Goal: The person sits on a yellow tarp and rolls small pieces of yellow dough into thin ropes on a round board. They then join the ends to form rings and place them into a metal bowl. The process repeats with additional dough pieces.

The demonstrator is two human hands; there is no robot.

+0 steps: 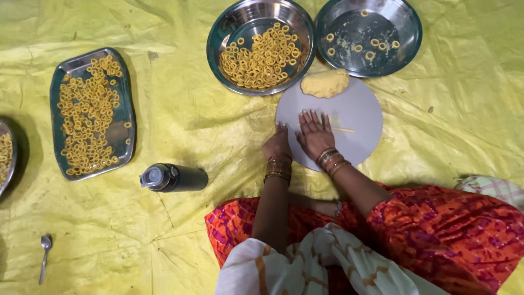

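Right hand (315,134) flat, fingers spread, pressing a thin dough strand (343,129) on the round board (360,109); left hand (277,143) rests loosely curled at its edge. Dough lump (325,83) remains on the board's far side; ring-filled bowl (261,46) beyond it, near-empty bowl (369,36) alongside.

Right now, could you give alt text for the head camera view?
Two hands, left hand and right hand, press flat on a round grey board beside a dough lump; trays of dough rings lie around.
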